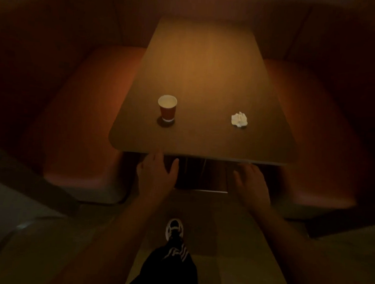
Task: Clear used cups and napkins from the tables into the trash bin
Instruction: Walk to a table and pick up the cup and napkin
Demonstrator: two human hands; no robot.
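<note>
Dim booth, head view. Table (207, 76) between two orange benches (89, 120). Cup (167, 108) stands upright on the near left part of the table; crumpled napkin (239, 119) lies on the near right part, well apart from the cup. Left hand (157, 175) just below the near table edge, fingers spread and relaxed, holding nothing. Right hand (251, 184) likewise, fingers loose, empty. One shoe (174, 229) on the floor below.
</note>
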